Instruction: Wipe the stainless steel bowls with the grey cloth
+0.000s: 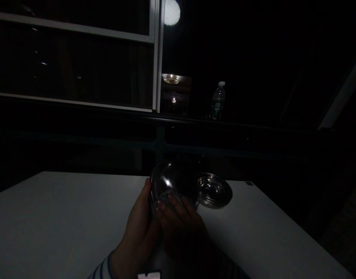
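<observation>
In dim light my left hand [138, 228] grips the near left rim of a shiny steel bowl [173, 180], tilted up on its edge with its hollow facing me. My right hand [180, 221] presses a small greyish scrubbing pad [168, 196] against the bowl's lower inside, fingers closed over the pad. Just right of them a second steel bowl [215, 190] rests upright on the white table [64, 221]. A striped sleeve covers my left wrist.
Beyond the table's far edge runs a dark ledge with a plastic water bottle [217, 100] standing on it. A white-framed window [154, 58] fills the upper left. A round light [171, 11] glows at the top. The table's right edge drops into darkness.
</observation>
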### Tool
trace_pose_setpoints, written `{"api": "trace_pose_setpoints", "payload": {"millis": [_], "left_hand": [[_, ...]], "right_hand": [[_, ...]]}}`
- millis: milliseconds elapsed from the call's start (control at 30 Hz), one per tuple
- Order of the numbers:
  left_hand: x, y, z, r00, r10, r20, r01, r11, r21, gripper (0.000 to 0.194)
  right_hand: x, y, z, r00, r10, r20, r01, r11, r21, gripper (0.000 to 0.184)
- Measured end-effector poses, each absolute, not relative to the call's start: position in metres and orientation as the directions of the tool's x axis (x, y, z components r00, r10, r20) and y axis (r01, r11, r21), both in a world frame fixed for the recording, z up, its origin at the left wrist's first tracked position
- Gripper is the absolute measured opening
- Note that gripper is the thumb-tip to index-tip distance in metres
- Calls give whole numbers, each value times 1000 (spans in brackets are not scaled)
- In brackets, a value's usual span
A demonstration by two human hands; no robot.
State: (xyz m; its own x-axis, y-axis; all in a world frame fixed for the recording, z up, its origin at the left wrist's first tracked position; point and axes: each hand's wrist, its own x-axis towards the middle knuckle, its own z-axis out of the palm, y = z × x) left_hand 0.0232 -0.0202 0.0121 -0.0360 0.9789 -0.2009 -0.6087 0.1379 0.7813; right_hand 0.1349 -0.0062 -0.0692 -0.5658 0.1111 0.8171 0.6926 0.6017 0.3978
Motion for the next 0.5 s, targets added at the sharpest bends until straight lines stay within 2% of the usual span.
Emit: {"api": "trace_pose_setpoints", "payload": {"millis": [100,267,367,433,500], "left_hand": [[27,-20,1,58,948,-314,-623,280,731,31],[26,-17,-15,-5,962,-272,-499,233,834,44],[26,-19,-14,-99,961,-259,-360,208,909,50],[27,-22,-10,-124,957,-261,-270,221,937,47],[28,-25,-6,-105,956,-275,-252,242,937,43]], "right_hand": [[138,-3,-68,-605,100,790,674,592,441,35],[139,1,-58,-536,79,840,691,613,383,32],[144,0,-47,-436,192,879,728,650,219,33],[152,0,-41,-348,312,884,736,674,52,38],[163,4,-40,-271,415,869,712,694,-109,42]]}}
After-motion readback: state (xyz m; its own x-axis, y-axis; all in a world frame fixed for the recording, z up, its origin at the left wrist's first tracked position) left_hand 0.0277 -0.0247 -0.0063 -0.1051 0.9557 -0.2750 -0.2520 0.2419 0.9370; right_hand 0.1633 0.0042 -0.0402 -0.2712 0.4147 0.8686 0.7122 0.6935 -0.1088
